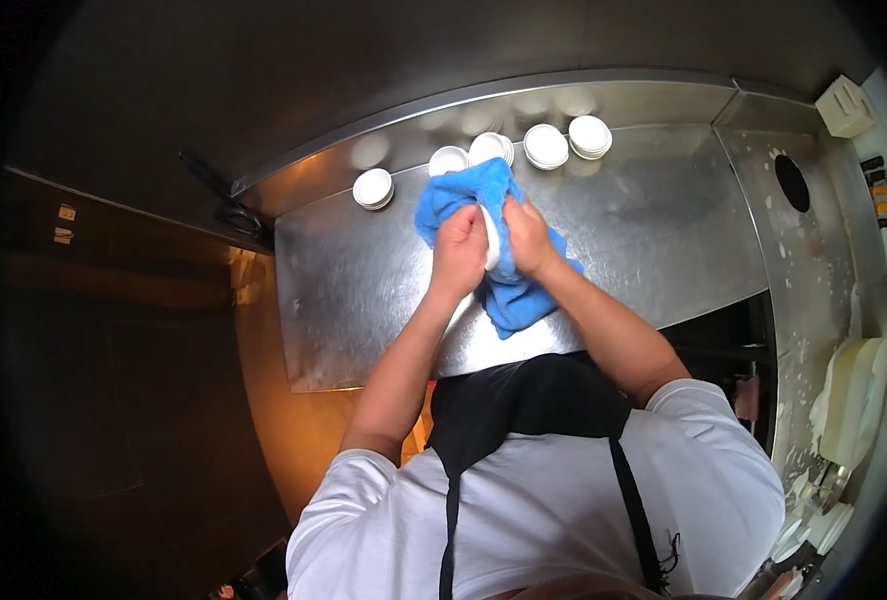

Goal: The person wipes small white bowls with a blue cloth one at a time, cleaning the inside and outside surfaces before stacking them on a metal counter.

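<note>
Over the steel counter, my left hand (461, 248) is closed at the edge of a white bowl (491, 240), seen nearly edge-on. My right hand (528, 238) grips a blue towel (516, 302) on the other side of that bowl. The towel wraps around the far side and hangs down below both hands. Much of the bowl is hidden by the cloth and my fingers. Just beyond the towel, small white bowls (449, 160) stand along the back of the counter.
More white bowls, some stacked, stand at the back left (373, 188) and back right (590, 137) of the steel counter (353, 300). A wet steel surface with a dark round hole (791, 183) adjoins on the right. Beside it lies a pale plastic container (853, 400).
</note>
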